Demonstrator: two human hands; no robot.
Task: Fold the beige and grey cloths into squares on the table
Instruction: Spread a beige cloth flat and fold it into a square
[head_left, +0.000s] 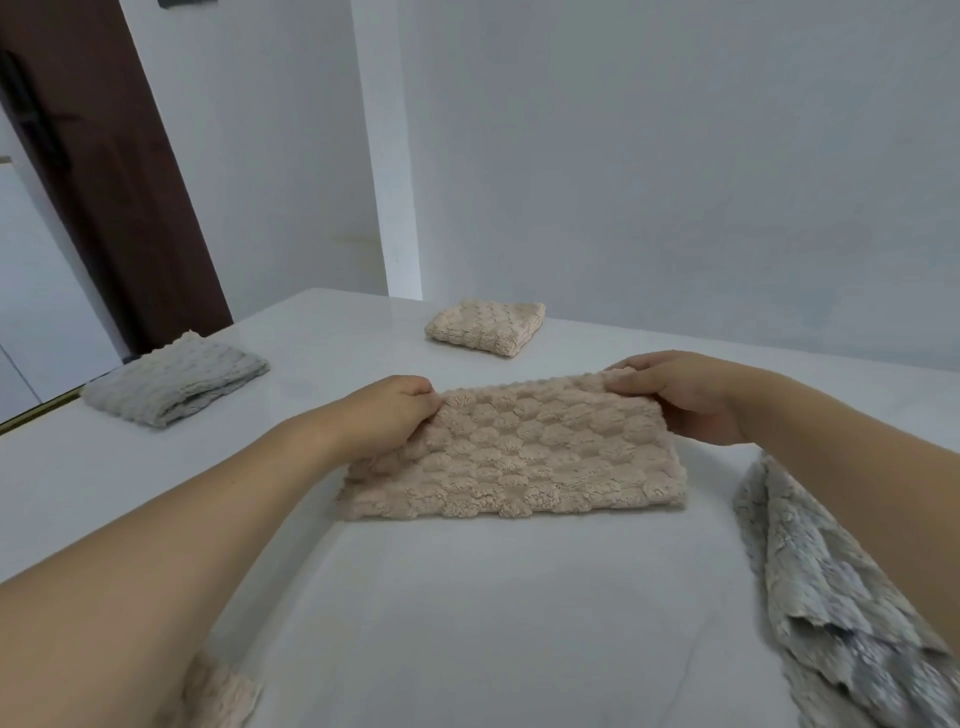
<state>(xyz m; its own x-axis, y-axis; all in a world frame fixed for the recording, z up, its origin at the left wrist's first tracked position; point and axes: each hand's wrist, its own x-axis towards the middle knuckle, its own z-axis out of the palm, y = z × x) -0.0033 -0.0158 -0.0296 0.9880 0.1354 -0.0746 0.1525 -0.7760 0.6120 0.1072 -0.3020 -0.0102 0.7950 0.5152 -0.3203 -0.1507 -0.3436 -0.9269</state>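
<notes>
While both hands pinch its far corners, a beige, bubble-textured cloth (511, 452) folded into a rectangle lies at centre frame on the white tabletop (467, 623). Its long axis runs left to right. The left hand (387, 415) grips the far left corner, the right hand (685, 397) the far right. Likely next: fold one short end across. Behind lie a folded beige square (485, 327) and folded grey cloth (176, 382); an unfolded grey cloth (831, 597) waits lower right.

hands (524, 410) pinching beige cloth (519, 457), white table (467, 623)
</notes>
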